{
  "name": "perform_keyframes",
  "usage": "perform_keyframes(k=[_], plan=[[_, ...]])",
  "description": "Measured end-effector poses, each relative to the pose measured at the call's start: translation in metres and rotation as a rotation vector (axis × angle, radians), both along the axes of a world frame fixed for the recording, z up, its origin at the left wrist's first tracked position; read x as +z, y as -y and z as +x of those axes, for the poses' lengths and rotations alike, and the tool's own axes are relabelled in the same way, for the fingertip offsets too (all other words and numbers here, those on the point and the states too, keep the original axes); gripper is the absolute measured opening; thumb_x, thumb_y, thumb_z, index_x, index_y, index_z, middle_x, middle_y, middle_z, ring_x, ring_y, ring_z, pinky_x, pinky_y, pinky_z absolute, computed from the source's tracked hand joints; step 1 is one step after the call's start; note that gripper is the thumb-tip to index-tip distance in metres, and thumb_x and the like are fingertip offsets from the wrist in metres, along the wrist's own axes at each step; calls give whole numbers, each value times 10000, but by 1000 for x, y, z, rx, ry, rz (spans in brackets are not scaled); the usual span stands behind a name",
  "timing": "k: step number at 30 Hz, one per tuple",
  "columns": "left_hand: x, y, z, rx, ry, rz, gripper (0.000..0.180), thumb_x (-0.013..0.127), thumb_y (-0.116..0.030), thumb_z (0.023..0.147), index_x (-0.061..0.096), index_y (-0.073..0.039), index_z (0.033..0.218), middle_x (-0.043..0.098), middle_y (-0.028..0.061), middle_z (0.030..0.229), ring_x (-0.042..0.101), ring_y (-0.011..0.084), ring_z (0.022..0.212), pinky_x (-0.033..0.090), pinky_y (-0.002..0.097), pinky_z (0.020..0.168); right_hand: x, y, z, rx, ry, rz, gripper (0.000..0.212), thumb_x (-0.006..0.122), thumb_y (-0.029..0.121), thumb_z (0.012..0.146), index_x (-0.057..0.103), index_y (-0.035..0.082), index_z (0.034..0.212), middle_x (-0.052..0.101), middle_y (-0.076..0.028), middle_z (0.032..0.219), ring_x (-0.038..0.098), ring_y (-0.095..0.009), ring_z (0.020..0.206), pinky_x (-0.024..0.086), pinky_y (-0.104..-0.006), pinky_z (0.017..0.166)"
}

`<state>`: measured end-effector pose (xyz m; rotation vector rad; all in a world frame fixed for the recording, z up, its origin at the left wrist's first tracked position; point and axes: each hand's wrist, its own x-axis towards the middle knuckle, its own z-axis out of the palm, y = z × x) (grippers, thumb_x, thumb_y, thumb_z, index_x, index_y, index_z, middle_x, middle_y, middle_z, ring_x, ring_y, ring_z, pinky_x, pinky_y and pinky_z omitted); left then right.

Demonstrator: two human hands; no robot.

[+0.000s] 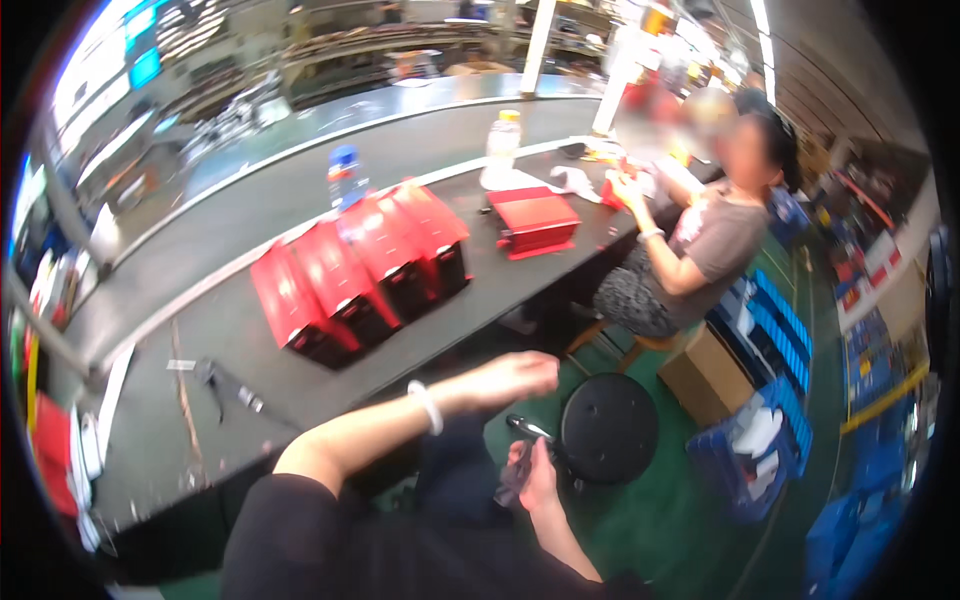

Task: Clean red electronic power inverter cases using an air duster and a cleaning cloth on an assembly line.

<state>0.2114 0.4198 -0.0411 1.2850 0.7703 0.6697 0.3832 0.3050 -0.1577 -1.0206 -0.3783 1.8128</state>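
Observation:
My left hand (512,380), a white band around its wrist, reaches across in front of me above the dark trousers. Its fingers are blurred and partly turned away, and I see nothing held in it. Lower down, my right hand (541,478) is closed on a small dark object (513,474) whose kind I cannot make out. Just above that hand is a shiny metal piece with a dark end (529,428); whether the hand touches it is unclear. A round black stool (609,428) stands to the right of both hands.
Several red-and-black boxes (365,262) stand in a row on the dark workbench (240,345), with another red box (535,218) farther right. A black tool with a cord (230,388) lies left. A seated co-worker (690,235) handles a red part. A cardboard box (706,373) and blue crates (745,465) stand right.

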Motion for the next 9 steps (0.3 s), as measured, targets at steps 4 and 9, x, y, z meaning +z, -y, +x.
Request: perform_keyframes(k=[4, 9], plan=[[-36, 118, -33, 16, -103, -143, 933, 565, -541, 897, 53, -52, 1505, 416, 128, 1401, 461, 234, 1241, 372, 334, 1037, 30, 4, -31, 22, -159, 303, 331, 342, 291, 1033, 531, 30, 1109, 539, -50, 1038, 507, -144, 988, 408, -304, 920], [-44, 211, -70, 171, 391, -546, 792, 507, -476, 950, 34, -193, 1519, 437, 73, 1376, 551, 179, 1159, 511, 313, 912, 67, 30, -100, 444, 563, 842, 186, 423, 51, 974, 571, 32, 1085, 560, -74, 1016, 554, -152, 920, 435, -270, 868]])
